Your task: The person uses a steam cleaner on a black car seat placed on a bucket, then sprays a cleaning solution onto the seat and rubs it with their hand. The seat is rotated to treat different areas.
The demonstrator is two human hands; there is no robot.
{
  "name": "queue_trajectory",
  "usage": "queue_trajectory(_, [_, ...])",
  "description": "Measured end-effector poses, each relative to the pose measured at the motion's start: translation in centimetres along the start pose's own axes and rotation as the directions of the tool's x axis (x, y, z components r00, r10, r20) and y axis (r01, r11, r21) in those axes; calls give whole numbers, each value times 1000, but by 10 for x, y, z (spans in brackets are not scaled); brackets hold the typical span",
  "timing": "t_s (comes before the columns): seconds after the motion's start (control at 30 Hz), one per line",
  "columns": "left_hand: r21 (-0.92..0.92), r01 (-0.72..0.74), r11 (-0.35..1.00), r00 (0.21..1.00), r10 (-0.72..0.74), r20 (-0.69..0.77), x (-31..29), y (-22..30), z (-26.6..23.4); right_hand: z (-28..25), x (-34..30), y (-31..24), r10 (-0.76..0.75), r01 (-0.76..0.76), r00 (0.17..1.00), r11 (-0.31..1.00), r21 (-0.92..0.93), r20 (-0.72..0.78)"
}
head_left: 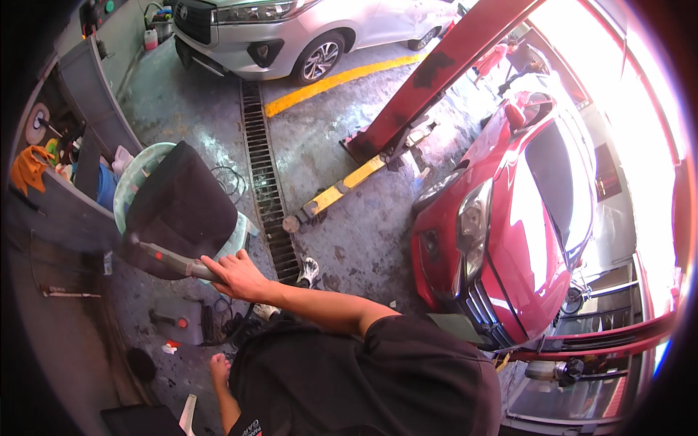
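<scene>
My right hand [238,276] is wrapped round the grey handle of a cleaner wand [171,259] with a red button. The wand's far end lies against the lower left side of a black padded piece [182,200], which looks like a car seat part. This piece leans over a pale green round tub [138,171] and a light green plastic stool [243,236]. My left hand [220,368] hangs low beside my body, its fingers loosely bent, with nothing visible in it. A grey machine [180,320] with a red knob stands on the floor below the wand.
A floor drain grate [262,160] runs beside the tub. A yellow lift arm [342,189] reaches out from a red post [429,80]. A silver car [291,36] stands ahead, a red car [502,225] to the right. Cables and a cluttered cabinet [62,196] are at the left.
</scene>
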State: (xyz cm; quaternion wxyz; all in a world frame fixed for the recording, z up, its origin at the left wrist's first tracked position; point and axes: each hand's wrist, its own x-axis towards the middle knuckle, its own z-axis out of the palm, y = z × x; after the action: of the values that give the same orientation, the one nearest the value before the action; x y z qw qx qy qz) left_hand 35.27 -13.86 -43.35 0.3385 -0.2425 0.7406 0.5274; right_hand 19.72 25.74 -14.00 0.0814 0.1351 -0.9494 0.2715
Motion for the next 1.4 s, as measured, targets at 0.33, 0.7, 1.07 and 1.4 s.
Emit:
queue_trajectory(0.33, [-17,-3,1000,1000,3,-30,5,-13,13,34,-13,-6,25,-25,999,1000,-16,26])
queue_trajectory(0.7, [160,-42,986,990,63,-126,13,-59,-2,65,11,-12,90,-85,983,996,-34,158])
queue_trajectory(1.07, [263,-69,962,944,148,-294,-27,-32,40,73,29,-15,1,16,978,997,-81,207])
queue_trajectory(1.4, [201,56,978,953,7,-302,-38,-4,47,122,7,5,-75,137,929,979,-148,363])
